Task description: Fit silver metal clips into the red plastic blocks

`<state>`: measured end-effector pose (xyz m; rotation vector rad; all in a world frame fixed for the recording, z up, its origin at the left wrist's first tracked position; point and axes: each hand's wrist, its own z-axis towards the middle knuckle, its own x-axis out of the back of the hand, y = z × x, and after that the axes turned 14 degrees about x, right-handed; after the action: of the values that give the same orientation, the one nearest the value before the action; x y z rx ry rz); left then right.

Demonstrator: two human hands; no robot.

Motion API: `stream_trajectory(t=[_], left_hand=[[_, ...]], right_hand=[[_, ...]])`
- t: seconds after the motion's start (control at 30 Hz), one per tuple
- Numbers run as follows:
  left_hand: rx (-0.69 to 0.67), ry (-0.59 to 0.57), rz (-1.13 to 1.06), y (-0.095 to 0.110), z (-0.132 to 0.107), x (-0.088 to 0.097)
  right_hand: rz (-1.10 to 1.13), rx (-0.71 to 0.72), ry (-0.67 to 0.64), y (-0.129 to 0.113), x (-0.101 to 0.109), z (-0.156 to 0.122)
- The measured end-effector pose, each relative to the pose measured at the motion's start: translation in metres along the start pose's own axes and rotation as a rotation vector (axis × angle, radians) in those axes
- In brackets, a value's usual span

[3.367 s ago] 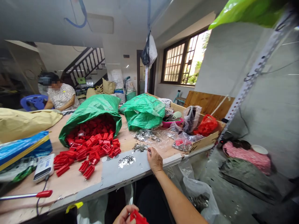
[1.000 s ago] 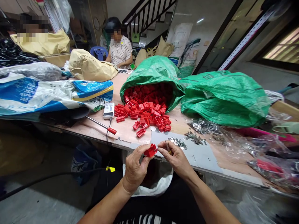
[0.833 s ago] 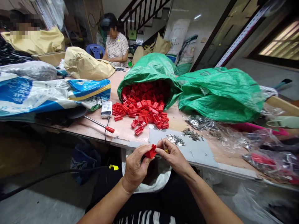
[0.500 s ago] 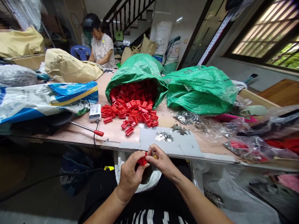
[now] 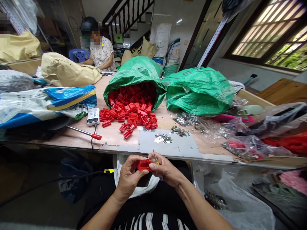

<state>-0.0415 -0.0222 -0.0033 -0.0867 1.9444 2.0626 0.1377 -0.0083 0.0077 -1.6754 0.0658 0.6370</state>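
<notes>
My left hand (image 5: 128, 175) is closed around a small red plastic part (image 5: 144, 164), held over my lap just below the table edge. My right hand (image 5: 165, 169) meets the part from the right, its fingers pinched on a thin metal tool with a yellow handle (image 5: 155, 157) that sticks up. On the table ahead, a green sack (image 5: 134, 75) lies on its side and spills a heap of red parts (image 5: 130, 111). A small pile of shiny metal pieces (image 5: 163, 138) rests on a grey sheet (image 5: 182, 147).
A second green bag (image 5: 200, 89), clear bags of metal bits (image 5: 189, 119), a white device (image 5: 93, 115) and a red-handled screwdriver (image 5: 83, 132) lie on the table. Sacks are piled at left. Another person (image 5: 99, 51) sits at the far end. A white bag (image 5: 136, 188) hangs under the edge.
The camera swung from the right side of the bench to my lap. My right hand left the metal pieces and joined the left hand at the red part, both hands drawing slightly closer to me.
</notes>
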Motion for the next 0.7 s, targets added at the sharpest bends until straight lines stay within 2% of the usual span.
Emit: stream_trajectory(t=[0.17, 0.3, 0.37, 0.43, 0.5, 0.53, 0.6, 0.7], left_hand=[[0.016, -0.064, -0.140, -0.009, 0.002, -0.004], [0.153, -0.045, -0.255, -0.019, 0.003, -0.007], [0.225, -0.005, -0.312, -0.021, 0.003, -0.009], [0.284, 0.036, -0.356, -0.019, 0.004, -0.011], [0.329, 0.067, -0.378, -0.015, 0.005, -0.012], [0.346, 0.078, -0.382, -0.014, 0.005, -0.012], [0.373, 0.092, -0.387, -0.011, 0.005, -0.012], [0.403, 0.083, -0.405, -0.012, 0.004, -0.013]], right_hand=[[0.110, -0.079, 0.027, 0.006, 0.004, -0.007], [0.040, -0.098, 0.049, 0.008, 0.006, -0.007], [-0.127, -0.078, 0.051, 0.001, 0.013, -0.004], [-0.470, 0.022, 0.091, -0.011, 0.026, 0.002], [-0.889, 0.192, 0.207, -0.026, 0.044, 0.008], [-1.021, 0.247, 0.273, -0.033, 0.055, 0.011], [-1.187, 0.293, 0.352, -0.044, 0.072, 0.017], [-1.331, 0.281, 0.353, -0.051, 0.086, 0.024]])
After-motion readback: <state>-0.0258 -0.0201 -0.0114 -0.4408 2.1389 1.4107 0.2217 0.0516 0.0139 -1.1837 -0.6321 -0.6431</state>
